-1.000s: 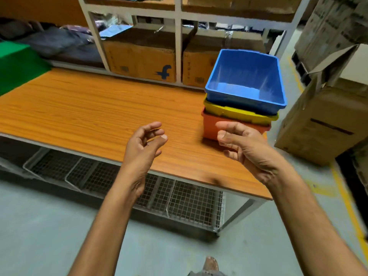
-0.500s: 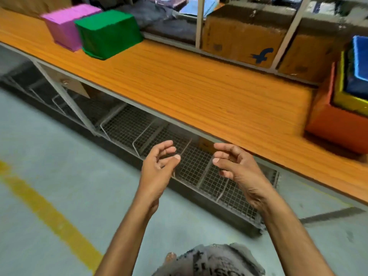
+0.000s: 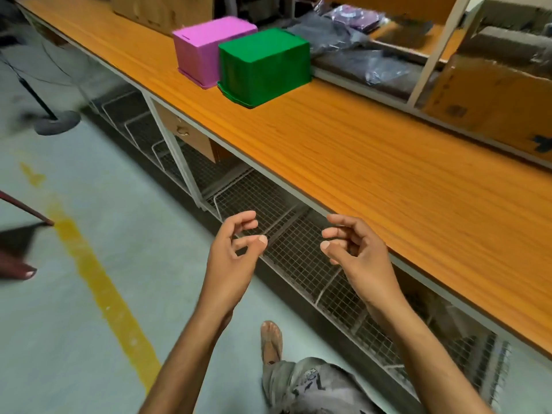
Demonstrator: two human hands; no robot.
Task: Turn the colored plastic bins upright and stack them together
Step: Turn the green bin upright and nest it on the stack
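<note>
Two overturned bins sat near the bench point(image 3: 358, 150) front edge, pink bin point(image 3: 209, 49) beside green bin point(image 3: 264, 65); left hand point(image 3: 230, 255) and right hand point(image 3: 355, 252) hung empty, fingers loosely curled; a hasty flip could knock one off

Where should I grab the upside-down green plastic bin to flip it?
Likely the flared lip at the base of the green plastic bin, coming from the open edge of the wooden table: it sits mouth-down, and the pink plastic bin crowds its far end.
</note>
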